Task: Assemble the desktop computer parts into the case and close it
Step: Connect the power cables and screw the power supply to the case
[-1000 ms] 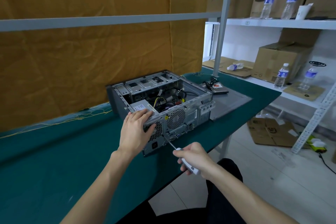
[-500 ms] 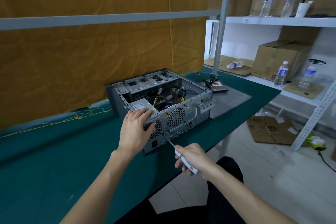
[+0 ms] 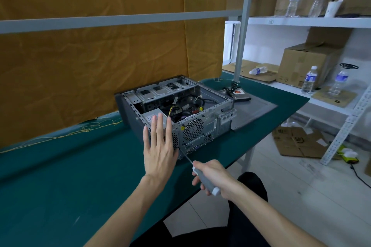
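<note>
An open grey computer case (image 3: 208,124) lies on the green table (image 3: 60,176), its rear panel with the round fan grille facing me. A silver power supply (image 3: 149,116) sits in its near left corner, with cables behind it. My left hand (image 3: 159,146) hovers with straight fingers in front of that corner, hiding part of the rear panel. My right hand (image 3: 212,176) grips a white-handled screwdriver (image 3: 204,180); its shaft points up-left to the lower rear panel. The grey side panel (image 3: 253,108) lies flat to the right of the case.
A drive with a bracket on top (image 3: 236,93) lies on the table behind the side panel. White shelving (image 3: 301,21) on the right holds cardboard boxes and water bottles. An orange cloth hangs behind the table. My dark-trousered knee (image 3: 253,188) is under the table's edge.
My left hand has let go of the case's near corner and lifted off with its fingers straightened. My right hand stays on the screwdriver at the rear panel.
</note>
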The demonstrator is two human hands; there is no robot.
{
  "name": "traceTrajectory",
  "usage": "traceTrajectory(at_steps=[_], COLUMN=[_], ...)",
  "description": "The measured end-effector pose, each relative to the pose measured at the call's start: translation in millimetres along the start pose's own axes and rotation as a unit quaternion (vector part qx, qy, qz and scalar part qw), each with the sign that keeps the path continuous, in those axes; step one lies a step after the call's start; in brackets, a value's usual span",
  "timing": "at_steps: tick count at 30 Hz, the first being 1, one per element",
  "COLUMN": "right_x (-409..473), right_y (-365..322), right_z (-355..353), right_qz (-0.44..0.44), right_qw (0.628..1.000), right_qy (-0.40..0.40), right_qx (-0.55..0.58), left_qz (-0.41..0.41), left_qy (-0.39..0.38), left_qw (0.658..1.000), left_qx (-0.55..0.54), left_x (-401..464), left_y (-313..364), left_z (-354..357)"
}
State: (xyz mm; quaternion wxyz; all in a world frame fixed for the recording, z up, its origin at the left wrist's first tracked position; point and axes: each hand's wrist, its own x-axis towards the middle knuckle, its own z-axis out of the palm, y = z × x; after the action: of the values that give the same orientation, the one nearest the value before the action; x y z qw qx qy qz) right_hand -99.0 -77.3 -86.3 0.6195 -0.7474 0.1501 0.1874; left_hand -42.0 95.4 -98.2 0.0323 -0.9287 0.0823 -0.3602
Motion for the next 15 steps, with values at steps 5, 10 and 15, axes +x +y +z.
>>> traceTrajectory(at_steps=[5,10,15], right_x=[3,4,7], right_y=[0,0,3], right_z=[-2,-6,-4], right_qz=[-0.044,-0.029,-0.058], right_qw=[0.999,0.999,0.998], right_qy=[0.010,-0.017,0.008], right_qx=[-0.003,-0.017,-0.008], left_qz=[-0.020,-0.029,-0.031], left_qy=[-0.003,0.000,0.006], left_qw=[1.000,0.999,0.999], left_qx=[-0.012,-0.026,-0.018], left_x=[0,0,-1], left_y=[2,5,5], left_z=[16,23,22])
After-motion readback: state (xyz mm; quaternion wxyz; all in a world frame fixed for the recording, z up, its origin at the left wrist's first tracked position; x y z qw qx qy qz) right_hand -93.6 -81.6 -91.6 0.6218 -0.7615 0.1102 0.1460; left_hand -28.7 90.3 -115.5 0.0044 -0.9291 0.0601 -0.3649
